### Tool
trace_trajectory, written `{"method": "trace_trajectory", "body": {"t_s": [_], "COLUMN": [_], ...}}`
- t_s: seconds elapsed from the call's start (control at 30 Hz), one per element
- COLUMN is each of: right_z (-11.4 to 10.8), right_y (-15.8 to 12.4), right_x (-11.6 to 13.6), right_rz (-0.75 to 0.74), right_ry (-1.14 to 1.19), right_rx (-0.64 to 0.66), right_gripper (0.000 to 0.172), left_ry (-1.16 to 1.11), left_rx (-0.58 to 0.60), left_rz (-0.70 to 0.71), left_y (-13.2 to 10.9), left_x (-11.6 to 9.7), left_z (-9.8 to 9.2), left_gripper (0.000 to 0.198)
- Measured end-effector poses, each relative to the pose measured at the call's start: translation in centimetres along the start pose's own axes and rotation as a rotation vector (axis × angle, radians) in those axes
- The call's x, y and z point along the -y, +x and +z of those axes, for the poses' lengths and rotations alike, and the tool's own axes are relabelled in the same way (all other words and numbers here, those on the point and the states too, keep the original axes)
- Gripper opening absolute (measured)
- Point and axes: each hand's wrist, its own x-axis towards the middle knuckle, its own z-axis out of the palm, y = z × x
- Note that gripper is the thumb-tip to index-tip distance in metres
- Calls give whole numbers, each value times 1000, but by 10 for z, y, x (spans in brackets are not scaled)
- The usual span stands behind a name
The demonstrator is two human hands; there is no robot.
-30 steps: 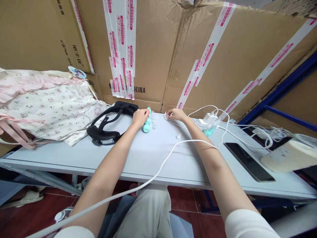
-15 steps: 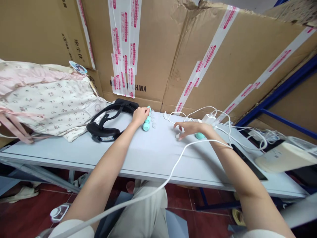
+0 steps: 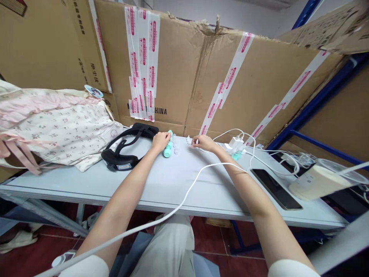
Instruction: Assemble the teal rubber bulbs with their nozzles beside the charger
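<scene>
My left hand [image 3: 160,141] is closed at the far end of a teal, bumpy, rod-like piece [image 3: 167,149], its fingertips against it. Just right of that lies a row of small translucent pieces [image 3: 175,144]. Held low over the table, my right hand [image 3: 204,143] has its thumb and fingers pinched together around a small white piece, mostly hidden by the fingers. Another small white piece [image 3: 188,139] lies beyond its fingertips. A teal object [image 3: 236,155] sits behind my right wrist, near a white charger plug [image 3: 236,143].
A black head strap [image 3: 123,148] and floral cloth bag [image 3: 60,123] lie left. On the right are a phone [image 3: 276,188], tangled cables and a cream container [image 3: 314,181]. A white cable [image 3: 184,200] crosses in front. Taped cardboard [image 3: 178,77] backs the grey table [image 3: 178,181].
My right hand has moved left and away from me, its fingers closing; the small white piece near them has left its spot on the table. My left hand stays at the teal piece. The view has tilted up.
</scene>
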Motion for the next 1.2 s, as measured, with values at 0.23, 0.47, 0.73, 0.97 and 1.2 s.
{"method": "trace_trajectory", "body": {"t_s": [0.23,0.47,0.73,0.97,1.2], "right_z": [30,35,39,37,7], "right_y": [21,23,27,24,7], "right_x": [-17,-23,-29,-26,-16], "right_rz": [144,240,258,275,337], "right_ry": [-49,-9,23,32,7], "right_rx": [-58,-130,-144,-133,-191], "right_gripper": [18,20,20,22,23], "left_ry": [-21,10,21,32,39], "left_rx": [5,12,2,26,28], "left_rz": [-17,-14,14,6,12], "left_y": [1,2,4,3,4], "left_x": [1,0,4,3,4], "left_z": [1,-1,2,2,3], "left_gripper": [49,51,50,51,49]}}
